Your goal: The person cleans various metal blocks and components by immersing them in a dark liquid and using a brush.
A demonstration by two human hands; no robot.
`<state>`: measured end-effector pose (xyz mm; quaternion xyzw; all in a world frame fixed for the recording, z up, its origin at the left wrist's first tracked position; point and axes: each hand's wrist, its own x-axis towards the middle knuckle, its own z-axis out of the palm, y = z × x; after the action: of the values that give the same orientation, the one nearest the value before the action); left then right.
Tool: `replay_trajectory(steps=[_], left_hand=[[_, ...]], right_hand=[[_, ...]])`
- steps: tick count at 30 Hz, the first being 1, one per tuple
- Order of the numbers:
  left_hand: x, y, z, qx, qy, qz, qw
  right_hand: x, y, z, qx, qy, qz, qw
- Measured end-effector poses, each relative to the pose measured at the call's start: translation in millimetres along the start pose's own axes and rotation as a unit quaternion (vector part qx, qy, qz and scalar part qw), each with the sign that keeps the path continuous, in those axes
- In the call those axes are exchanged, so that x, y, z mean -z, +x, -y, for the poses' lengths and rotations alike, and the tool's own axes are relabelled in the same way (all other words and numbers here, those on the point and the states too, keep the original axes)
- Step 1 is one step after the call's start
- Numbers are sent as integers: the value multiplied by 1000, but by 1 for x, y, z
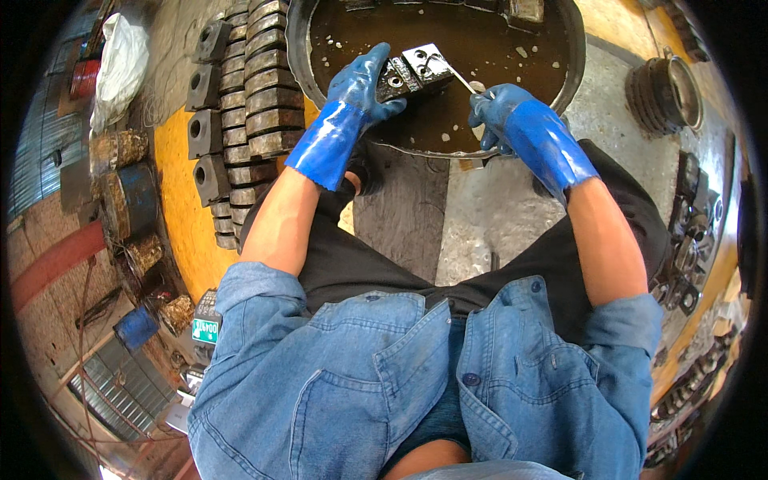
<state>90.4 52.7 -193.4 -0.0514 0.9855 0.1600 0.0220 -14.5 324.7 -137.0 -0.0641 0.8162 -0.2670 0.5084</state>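
My left hand (pixel 358 84), in a blue rubber glove, grips the left end of a wet metal block (pixel 427 62). The block has round holes and a groove across it; its upper face shines and its side is dark. My right hand (pixel 502 112), also gloved in blue, pinches a thin pale rod (pixel 462 79). The rod slants up and left, its far end at the block's right-hand hole; the shape of that tip is hard to make out. Both hands are over a wide round tub (pixel 578 60) of brown liquid, and the block is tilted above the liquid.
Rows of dark metal blocks (pixel 272 92) stand on a yellow surface at the left, with holed blocks (pixel 210 132) beside them. Round metal rings (pixel 666 94) lie at the right. Small metal parts (pixel 692 232) are heaped below them. A white bag (pixel 120 64) is at far left.
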Motion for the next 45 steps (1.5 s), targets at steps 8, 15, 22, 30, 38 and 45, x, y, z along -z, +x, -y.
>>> replay_trajectory(steps=[8,15,22,30,38,45], left_hand=[[2,-2,-2,4,-13,9,1000],[7,-1,-6,-1,-12,4,1000],[7,0,-8,12,-12,13,1000],[2,-3,0,11,-33,6,999],[6,-2,-2,2,-25,8,1000],[7,0,-5,-3,-17,5,1000]], right_hand=[[-5,9,-1,15,-2,-51,999],[3,11,10,11,93,-28,995],[-5,28,9,-11,97,-23,995],[12,19,10,-10,-6,-14,1000],[3,22,3,30,71,-83,994],[13,-2,20,24,16,-42,999]])
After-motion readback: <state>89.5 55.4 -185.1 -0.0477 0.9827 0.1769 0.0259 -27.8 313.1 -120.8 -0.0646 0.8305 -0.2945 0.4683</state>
